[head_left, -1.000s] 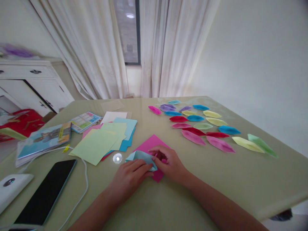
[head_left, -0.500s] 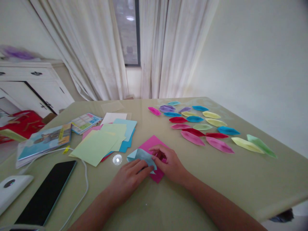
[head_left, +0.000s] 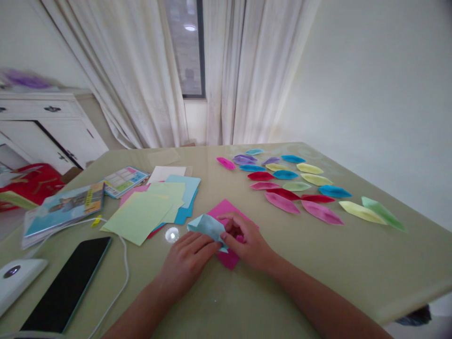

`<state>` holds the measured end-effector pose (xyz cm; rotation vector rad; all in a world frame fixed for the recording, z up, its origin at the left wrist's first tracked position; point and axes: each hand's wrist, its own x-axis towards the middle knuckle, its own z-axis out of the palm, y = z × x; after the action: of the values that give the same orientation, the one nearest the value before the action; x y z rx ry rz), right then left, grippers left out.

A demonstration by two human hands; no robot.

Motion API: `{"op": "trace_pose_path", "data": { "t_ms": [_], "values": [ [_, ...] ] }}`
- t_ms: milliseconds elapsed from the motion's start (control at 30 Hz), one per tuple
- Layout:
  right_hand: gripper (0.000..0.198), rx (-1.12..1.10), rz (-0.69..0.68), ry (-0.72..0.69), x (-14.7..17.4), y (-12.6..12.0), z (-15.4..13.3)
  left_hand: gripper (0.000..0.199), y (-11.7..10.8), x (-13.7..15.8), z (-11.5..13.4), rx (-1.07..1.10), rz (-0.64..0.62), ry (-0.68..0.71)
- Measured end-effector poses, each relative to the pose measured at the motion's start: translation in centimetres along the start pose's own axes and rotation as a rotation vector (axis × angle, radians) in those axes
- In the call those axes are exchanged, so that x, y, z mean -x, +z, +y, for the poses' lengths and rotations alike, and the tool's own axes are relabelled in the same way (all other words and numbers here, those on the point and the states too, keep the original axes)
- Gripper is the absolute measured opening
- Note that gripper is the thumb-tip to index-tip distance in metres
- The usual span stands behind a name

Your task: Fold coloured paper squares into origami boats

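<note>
A partly folded light-blue sheet of origami paper [head_left: 207, 225] is held between my two hands, just above the table. My left hand [head_left: 189, 256] grips its near left edge, with the fingers closed along it. At the paper's right end, my right hand [head_left: 249, 240] pinches it between thumb and fingers. Under the folded sheet and the right hand lies a flat pink square of paper [head_left: 226, 207], turned cornerwise and partly covered. The near side of the light-blue paper is hidden by my fingers.
Several folded paper boats or petals [head_left: 282, 202] in many colours lie to the right. Loose coloured sheets [head_left: 137, 214] are spread at the left, beside booklets [head_left: 67, 207]. Nearer are a black phone [head_left: 67, 287], a white cable [head_left: 125, 263] and a white device [head_left: 23, 278].
The light-blue paper has tilted slightly, showing more of its upper face. My right fingers have shifted a little at its right end, and the left hand has moved slightly left.
</note>
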<state>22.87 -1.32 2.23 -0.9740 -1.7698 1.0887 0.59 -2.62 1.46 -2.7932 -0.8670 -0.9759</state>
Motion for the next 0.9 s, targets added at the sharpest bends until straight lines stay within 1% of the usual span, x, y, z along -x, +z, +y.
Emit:
{"op": "trace_pose_path", "data": {
  "t_ms": [67,167,233,333,400,500,667,900],
  "values": [
    [0.032,0.000,0.010,-0.010,-0.1,0.0,0.1,0.034,0.1,0.0,0.0,0.013,0.008,-0.020],
    [0.031,-0.018,0.022,-0.003,-0.2,-0.1,0.2,0.030,0.5,0.0,0.0,0.029,0.038,-0.063],
    [0.030,-0.058,0.026,0.031,-0.2,-0.1,0.2,0.027,0.6,0.0,0.1,0.034,0.050,-0.092],
    [0.033,-0.192,0.010,0.115,-0.3,-0.1,0.3,0.025,0.6,-0.1,0.2,0.057,0.061,-0.112],
    [0.037,-0.277,-0.008,0.161,-0.3,-0.1,0.4,0.025,0.5,-0.2,0.3,0.086,0.064,-0.117],
    [0.039,-0.333,-0.009,0.190,-0.5,-0.1,0.4,0.027,0.3,-0.5,0.5,0.133,0.062,-0.142],
    [0.036,-0.375,-0.006,0.212,-0.7,-0.1,0.5,0.028,0.3,-0.6,0.8,0.213,0.062,-0.222],
    [0.034,-0.333,0.005,0.221,-0.6,0.1,0.6,0.032,0.4,-0.5,1.0,0.277,0.052,-0.278]
  ]
}}
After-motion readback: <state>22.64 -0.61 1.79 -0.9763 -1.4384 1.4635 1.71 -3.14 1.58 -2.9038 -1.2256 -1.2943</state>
